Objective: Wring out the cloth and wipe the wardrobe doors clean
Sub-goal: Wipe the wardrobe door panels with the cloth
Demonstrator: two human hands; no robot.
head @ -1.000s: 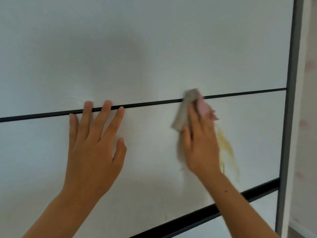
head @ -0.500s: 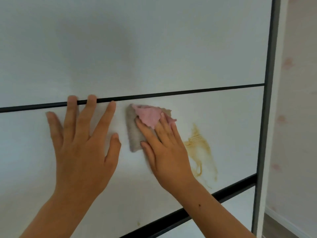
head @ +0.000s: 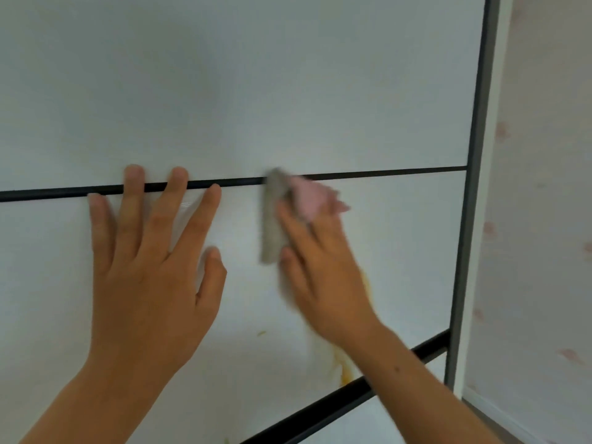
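Observation:
The white wardrobe door [head: 288,91] fills the view, crossed by thin black strips. My left hand [head: 150,267] lies flat on the middle panel with its fingers spread, fingertips at the upper black strip [head: 64,193]. My right hand [head: 323,277], blurred by motion, presses a folded pink and grey cloth [head: 282,213] against the door with straight fingers, just below that strip. A yellow-orange stain [head: 344,366] shows on the panel below my right hand, partly hidden by the hand and wrist.
A dark grey frame edge [head: 474,187] ends the door on the right. Beyond it is a pale wall with faint pink flowers [head: 544,219]. A thicker black strip [head: 320,408] slants across the lower door. A small yellow speck [head: 262,333] sits between my hands.
My right hand slid the cloth left toward my left hand, then back right and up to the strip, covering much of the stain. My left hand stayed flat on the door.

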